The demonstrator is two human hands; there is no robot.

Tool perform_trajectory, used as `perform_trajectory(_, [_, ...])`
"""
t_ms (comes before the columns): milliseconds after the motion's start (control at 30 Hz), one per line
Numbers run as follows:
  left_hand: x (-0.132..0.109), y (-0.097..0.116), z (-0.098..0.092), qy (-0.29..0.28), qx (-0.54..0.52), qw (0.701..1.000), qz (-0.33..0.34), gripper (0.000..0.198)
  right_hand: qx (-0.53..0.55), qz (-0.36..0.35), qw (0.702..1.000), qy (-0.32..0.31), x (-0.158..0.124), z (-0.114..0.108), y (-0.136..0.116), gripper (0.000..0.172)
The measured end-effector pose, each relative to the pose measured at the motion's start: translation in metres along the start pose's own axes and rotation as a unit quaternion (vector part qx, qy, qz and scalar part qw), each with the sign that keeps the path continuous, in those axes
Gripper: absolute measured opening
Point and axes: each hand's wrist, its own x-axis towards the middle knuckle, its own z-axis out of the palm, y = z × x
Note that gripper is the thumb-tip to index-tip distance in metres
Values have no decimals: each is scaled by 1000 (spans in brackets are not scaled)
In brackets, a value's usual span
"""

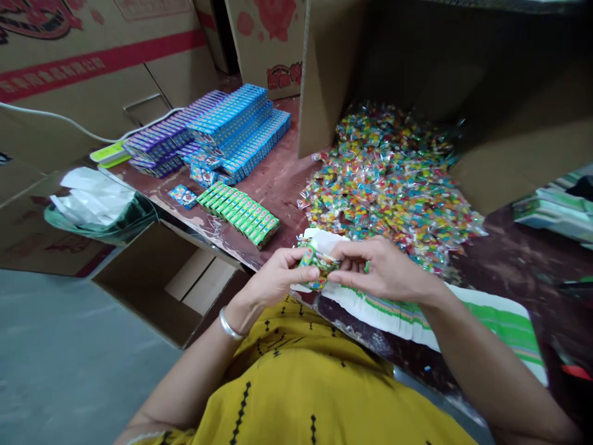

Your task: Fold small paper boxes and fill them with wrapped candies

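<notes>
Near the table's front edge, my left hand (290, 272) grips a small green candy box (315, 262) between thumb and fingers. My right hand (370, 266) is closed at the same box's right end, thumb and fingertips pinching there; its fingers partly hide that end. Under and beyond my right wrist lies a long fanned stack of flat green-and-white cartons (491, 318). Just past my hands spreads a big pile of small clear packets of colourful candy (389, 179). To the left stands a row of filled green boxes (238, 213).
Blue boxes (231, 123) and purple boxes (162, 133) are stacked farther back. A large cardboard carton (324, 74) lies on its side behind the candy. Below the table's left edge sit an open carton (139, 284) and a green bag (102, 213) with white plastic.
</notes>
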Motion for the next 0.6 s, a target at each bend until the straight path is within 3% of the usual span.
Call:
perform_trajectory(100, [4,-3,8,71,-12,996,49,27,80,27,980,180,0,18,7,27])
perform_trajectory(167, [7,-7,16,116,-27,988,94,28,108,36,965,238,1,31,14,30])
perform_trajectory(300, [9,-17,29,146,-60,981,111,31,158,61,949,267,3,46,24,18])
perform_trajectory(500, [3,-20,26,122,-47,987,96,38,254,67,926,271,5,50,30,27])
perform_trajectory(600, [2,-16,23,160,-21,982,93,31,258,54,927,267,4,56,29,35])
